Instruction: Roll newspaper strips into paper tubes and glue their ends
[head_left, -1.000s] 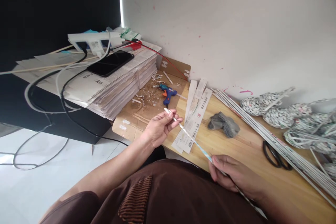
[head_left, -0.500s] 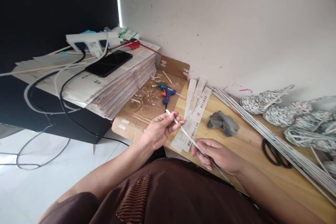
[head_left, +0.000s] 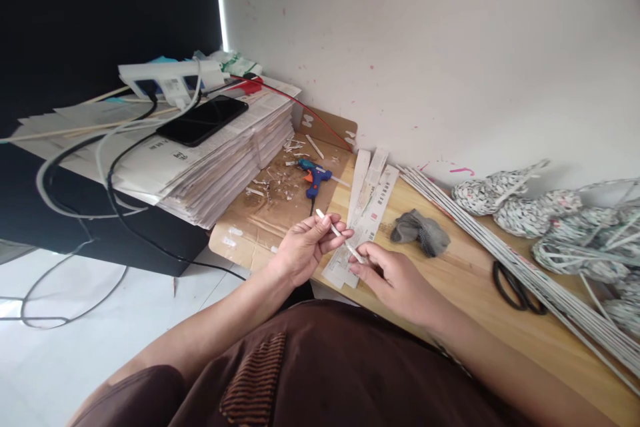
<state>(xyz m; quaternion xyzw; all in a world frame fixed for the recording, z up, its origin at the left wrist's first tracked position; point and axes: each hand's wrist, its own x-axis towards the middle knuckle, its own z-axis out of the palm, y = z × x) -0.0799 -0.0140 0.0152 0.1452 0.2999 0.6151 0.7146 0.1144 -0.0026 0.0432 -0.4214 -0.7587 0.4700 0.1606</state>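
Note:
A thin white rolled-paper tube [head_left: 354, 253] runs slantwise between my two hands above the table's front edge. My left hand [head_left: 303, 250] pinches it near its upper end, thumb on top, with the tip sticking out past the fingers. Close to it, my right hand [head_left: 393, 280] grips the tube lower down between thumb and fingers. Beyond my right hand the rest of the tube is mostly hidden by hand and forearm. Flat printed paper strips [head_left: 379, 203] lie on the table just behind my hands.
A blue glue gun [head_left: 316, 181] rests on scrap-strewn cardboard [head_left: 245, 230]. Left stands a tall paper stack [head_left: 235, 167] bearing a phone [head_left: 203, 120], power strip [head_left: 170, 73] and cables. Rightward lie a grey cloth [head_left: 420, 232], black-handled scissors [head_left: 515, 290], long paper tubes [head_left: 495, 240] and braided paper bundles [head_left: 537, 213].
My right hand has slid up along the tube, closer to my left hand, and turned its grip. My left hand has stayed almost still. The view has shifted slightly.

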